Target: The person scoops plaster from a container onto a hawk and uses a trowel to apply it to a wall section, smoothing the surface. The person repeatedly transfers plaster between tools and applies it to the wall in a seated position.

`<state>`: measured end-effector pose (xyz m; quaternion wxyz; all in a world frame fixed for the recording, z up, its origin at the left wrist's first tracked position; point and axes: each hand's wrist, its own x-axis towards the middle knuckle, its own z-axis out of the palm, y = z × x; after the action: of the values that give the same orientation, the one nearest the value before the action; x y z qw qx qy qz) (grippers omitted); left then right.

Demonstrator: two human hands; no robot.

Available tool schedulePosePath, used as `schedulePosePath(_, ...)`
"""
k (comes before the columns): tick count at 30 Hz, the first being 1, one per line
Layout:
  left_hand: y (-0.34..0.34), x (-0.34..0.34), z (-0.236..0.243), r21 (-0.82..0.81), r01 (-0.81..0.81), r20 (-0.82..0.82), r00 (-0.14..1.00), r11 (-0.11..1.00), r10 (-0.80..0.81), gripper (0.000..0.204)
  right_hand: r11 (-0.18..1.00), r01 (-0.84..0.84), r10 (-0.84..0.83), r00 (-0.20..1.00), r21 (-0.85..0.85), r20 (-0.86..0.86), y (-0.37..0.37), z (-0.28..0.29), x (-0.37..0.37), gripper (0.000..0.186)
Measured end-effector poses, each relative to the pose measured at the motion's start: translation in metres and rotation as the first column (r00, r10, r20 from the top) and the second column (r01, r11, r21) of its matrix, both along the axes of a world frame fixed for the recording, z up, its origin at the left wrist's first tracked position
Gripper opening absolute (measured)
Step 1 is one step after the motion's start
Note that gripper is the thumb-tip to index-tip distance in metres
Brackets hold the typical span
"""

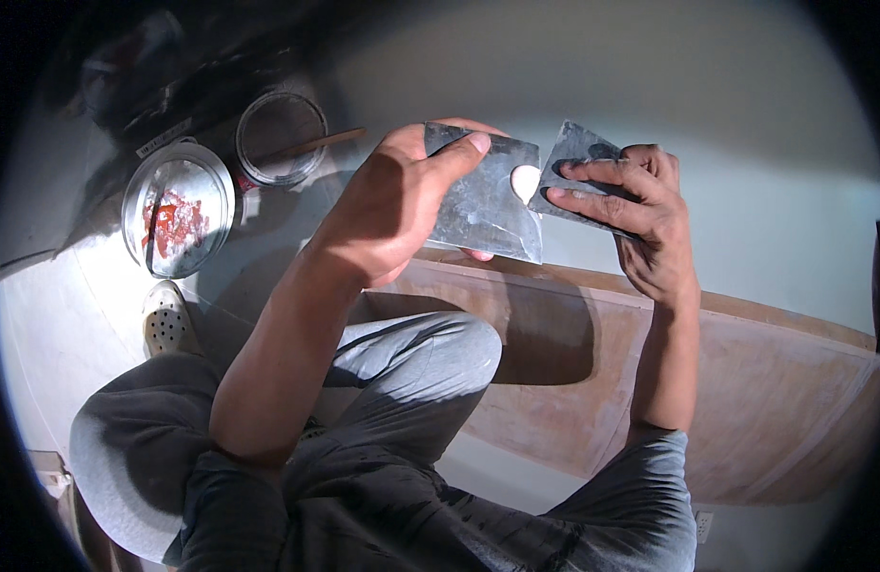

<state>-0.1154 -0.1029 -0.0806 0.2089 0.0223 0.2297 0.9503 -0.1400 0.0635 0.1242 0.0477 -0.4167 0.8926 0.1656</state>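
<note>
My left hand (402,205) grips a flat grey metal scraper blade (483,205) by its upper edge, thumb on its face. My right hand (635,214) holds a second grey metal scraper blade (578,157), fingers spread across it. The two blades meet edge to edge, and a small dab of white putty (525,181) sits where they touch. Both hands are raised above a long brown wooden board (745,400) that runs across the lower right. My knees in grey trousers (411,372) are bent under the left arm.
At the upper left stands an open tin (280,138) with a wooden stick (316,145) resting in it, and beside it a round metal lid (178,210) smeared with red. A perforated white shoe (166,319) shows on the pale floor. A pale wall rises behind the board.
</note>
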Motion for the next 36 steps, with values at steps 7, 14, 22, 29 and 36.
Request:
schedulePosePath(7, 0.001, -0.003, -0.042, -0.716, -0.689, -0.679, 0.724, 0.11, 0.119, 0.043, 0.955, 0.239, -0.283, 0.908, 0.173, 0.308, 0.016, -0.012, -0.007, 0.056)
schedulePosePath(14, -0.015, -0.005, -0.036, -0.632, -0.744, -0.712, 0.668, 0.218, 0.217, 0.056, 0.644, 0.344, -0.68, 0.667, 0.683, 0.305, 0.057, -0.141, -0.03, 0.043)
schedulePosePath(22, -0.016, -0.007, -0.037, -0.64, -0.631, -0.609, 0.765, 0.438, 0.211, 0.034, 0.508, 0.102, -0.678, 0.659, 0.856, 0.324, 0.09, -0.244, -0.046, 0.03)
schedulePosePath(29, -0.008, -0.01, -0.035, -0.371, -0.418, -0.268, 0.903, 0.829, 0.335, 0.028, 0.476, 0.065, -0.686, 0.651, 0.877, 0.324, 0.095, -0.271, -0.047, 0.031)
schedulePosePath(36, -0.007, -0.012, -0.033, -0.312, -0.371, -0.2, 0.925, 0.874, 0.322, 0.028, 0.446, 0.019, -0.695, 0.638, 0.895, 0.332, 0.095, -0.283, -0.045, 0.032)
